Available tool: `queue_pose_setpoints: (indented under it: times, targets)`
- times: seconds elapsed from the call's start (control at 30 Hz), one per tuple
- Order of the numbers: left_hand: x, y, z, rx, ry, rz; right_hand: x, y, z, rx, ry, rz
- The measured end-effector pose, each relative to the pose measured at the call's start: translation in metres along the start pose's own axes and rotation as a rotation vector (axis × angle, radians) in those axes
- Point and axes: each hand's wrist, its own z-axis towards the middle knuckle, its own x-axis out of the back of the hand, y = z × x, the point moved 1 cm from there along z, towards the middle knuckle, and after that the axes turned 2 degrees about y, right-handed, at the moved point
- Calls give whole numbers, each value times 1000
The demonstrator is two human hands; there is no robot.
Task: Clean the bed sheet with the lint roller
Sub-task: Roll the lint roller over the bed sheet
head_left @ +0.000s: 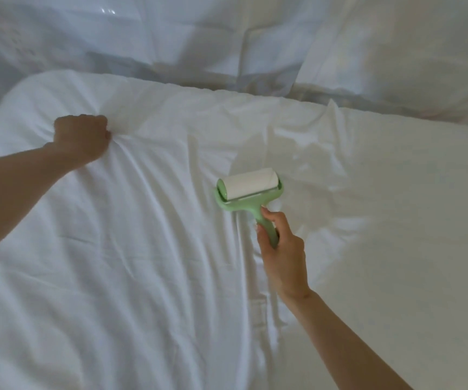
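Sheet: wrinkled white fabric bed sheet (142,249), spread across mattress.
Roller: pale green plastic lint roller with white sticky drum (248,190), drum down on sheet, mid-bed.
Right hand (282,249): wrapped round green handle.
Left hand (82,136): fisted on bunched cloth, apparently tensioning.
Progress: no lint visible; cleaned share indeterminable; judged mid-task.
Obstructions: long creases on near left; white pillows (410,52) beyond far edge.

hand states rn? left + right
Left hand: closed, gripping a bunch of the bed sheet.
Right hand: closed around the green handle of the lint roller, roller on the sheet.
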Motion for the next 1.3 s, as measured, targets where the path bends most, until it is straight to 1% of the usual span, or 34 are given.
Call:
queue_pose_setpoints:
  times: [0.07,0.13,0.17,0.23,0.3,0.37,0.4,0.43,0.47,0.5,0.53,0.57,0.6,0.63,0.67,0.7,0.83,0.9,0.97,1.07,1.13,1.2,1.27,1.3]
  targets:
    - [8,-19,1,-49,72,64,4,0,-2,-17,-14,-21]
    - [8,-35,-2,-38,68,134,10,0,-3,-20,-21,-48]
    - [5,-37,-4,-10,37,150,15,0,-3,-13,-11,-64]
    - [2,-29,-4,100,-65,128,26,1,-1,1,35,-109]
    - [7,-10,0,201,-94,72,36,7,4,-37,83,-172]
    - [16,11,8,219,3,-5,39,14,7,-103,87,-238]
    - [21,24,11,174,87,-51,39,16,7,-116,71,-267]
    - [24,41,11,65,187,-100,37,16,8,-110,48,-293]
    - [27,63,9,-122,289,-154,34,16,10,-91,24,-318]
    - [26,87,4,-359,371,-204,32,14,15,-65,12,-341]
    - [22,111,0,-596,405,-225,31,11,25,-38,12,-359]
    - [17,132,-3,-764,357,-213,30,8,38,-10,23,-371]
    - [12,149,-4,-838,227,-169,28,5,53,11,40,-382]
    - [5,159,-2,-831,100,-132,27,1,70,24,52,-391]
    - [-1,163,1,-774,21,-122,25,-3,89,28,54,-396]
    - [-10,163,5,-708,-3,-139,21,-7,108,31,50,-395]
    - [-24,156,7,-534,75,-195,10,-20,176,39,-4,-373]
    - [-27,151,10,-441,88,-227,8,-23,187,22,-12,-345]
    - [-29,139,11,-356,94,-243,9,-16,169,3,7,-326]
    - [-37,102,11,-230,99,-271,20,12,83,-16,31,-390]
    - [-40,80,8,-133,87,-264,35,27,11,-31,-8,-434]
    - [-41,72,7,-68,55,-245,50,38,-36,-86,-66,-441]
    - [-41,74,9,-52,44,-247,58,43,-43,-154,-115,-474]
    - [-41,75,10,-47,41,-250,59,38,-33,-134,-121,-506]
